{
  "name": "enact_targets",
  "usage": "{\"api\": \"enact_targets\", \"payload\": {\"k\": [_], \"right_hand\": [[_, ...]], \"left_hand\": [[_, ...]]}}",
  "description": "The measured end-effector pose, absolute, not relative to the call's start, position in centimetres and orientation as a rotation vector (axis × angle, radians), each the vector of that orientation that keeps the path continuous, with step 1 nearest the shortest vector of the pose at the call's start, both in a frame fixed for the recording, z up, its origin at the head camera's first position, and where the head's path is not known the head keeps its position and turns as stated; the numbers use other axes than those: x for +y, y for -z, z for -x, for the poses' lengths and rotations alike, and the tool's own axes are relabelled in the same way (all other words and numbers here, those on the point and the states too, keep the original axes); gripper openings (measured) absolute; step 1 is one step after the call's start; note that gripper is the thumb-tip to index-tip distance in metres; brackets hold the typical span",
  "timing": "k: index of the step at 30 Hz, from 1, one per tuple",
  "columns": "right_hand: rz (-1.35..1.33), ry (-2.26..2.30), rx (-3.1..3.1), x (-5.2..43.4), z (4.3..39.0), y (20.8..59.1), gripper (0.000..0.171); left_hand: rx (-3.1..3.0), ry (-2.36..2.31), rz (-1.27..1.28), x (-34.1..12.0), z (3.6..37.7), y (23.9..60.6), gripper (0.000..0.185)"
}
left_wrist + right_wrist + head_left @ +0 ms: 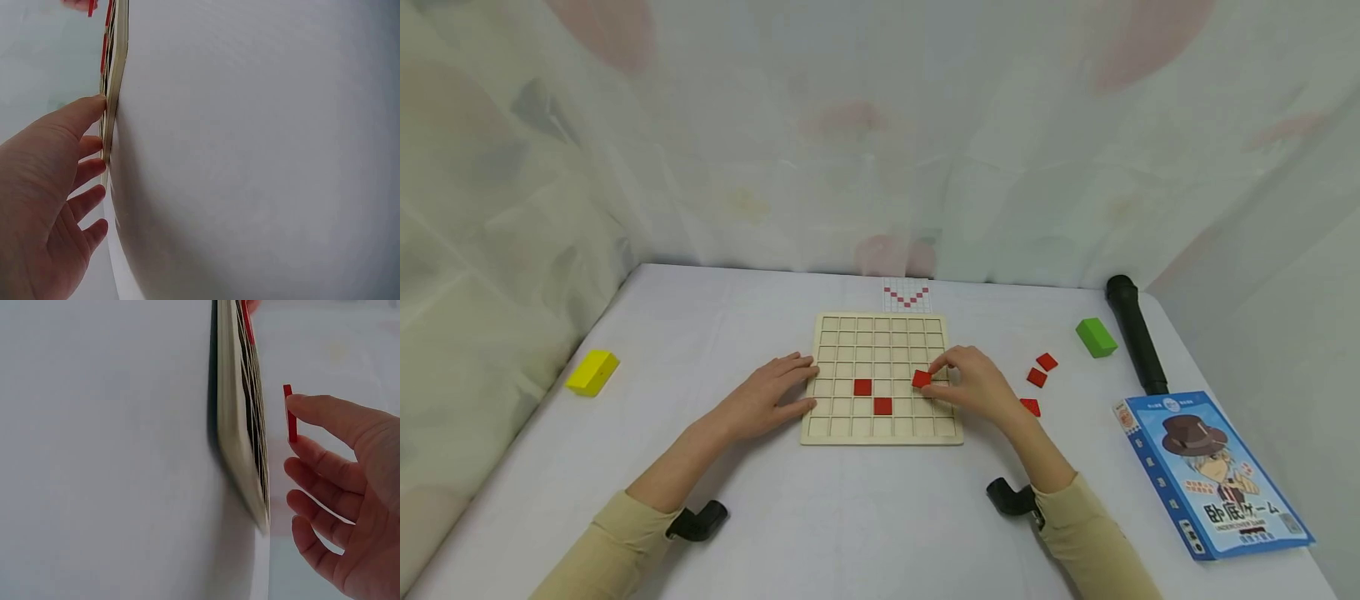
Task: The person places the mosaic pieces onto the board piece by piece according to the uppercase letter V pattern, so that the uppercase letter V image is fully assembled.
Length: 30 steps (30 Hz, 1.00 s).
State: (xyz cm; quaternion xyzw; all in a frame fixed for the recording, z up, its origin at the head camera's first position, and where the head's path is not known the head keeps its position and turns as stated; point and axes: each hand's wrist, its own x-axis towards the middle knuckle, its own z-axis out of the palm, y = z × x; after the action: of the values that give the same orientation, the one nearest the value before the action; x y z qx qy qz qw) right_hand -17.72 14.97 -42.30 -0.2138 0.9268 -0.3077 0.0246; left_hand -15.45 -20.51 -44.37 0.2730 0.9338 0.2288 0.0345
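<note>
My right grip [973, 382] pinches a red square tile [922, 379] between thumb and forefinger, above and apart from the grid board [842, 427]; my left grip [767, 396], fingers extended, touches the board's left edge. Two red tiles [883, 406] sit in cells. Three loose tiles [1037, 377] lie right of my right grip. Beyond them: green block [1097, 337], black microphone [1138, 333]. Far left: yellow block [592, 372]. Behind the board: pattern card [907, 295]. Blue game box [1221, 479], right side of tabletop [865, 517]: legible markings "ゲーム" and "UNDERCOVER GAME"; smaller print unreadable.
</note>
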Motion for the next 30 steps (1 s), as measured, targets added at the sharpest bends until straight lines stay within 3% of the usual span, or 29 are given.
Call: {"api": "enact_targets", "payload": {"k": [17, 30], "right_hand": [[0.679, 0.887, 2.785, 5.6, 19.9, 42.1, 0.025], [0.673, 0.811, 2.822, 3.4, 20.6, 42.9, 0.026]], "left_hand": [[2.856, -0.703, -0.815, -20.5, 15.6, 44.6, 0.057], [2.864, -0.724, -0.824, -20.7, 15.5, 44.6, 0.055]]}}
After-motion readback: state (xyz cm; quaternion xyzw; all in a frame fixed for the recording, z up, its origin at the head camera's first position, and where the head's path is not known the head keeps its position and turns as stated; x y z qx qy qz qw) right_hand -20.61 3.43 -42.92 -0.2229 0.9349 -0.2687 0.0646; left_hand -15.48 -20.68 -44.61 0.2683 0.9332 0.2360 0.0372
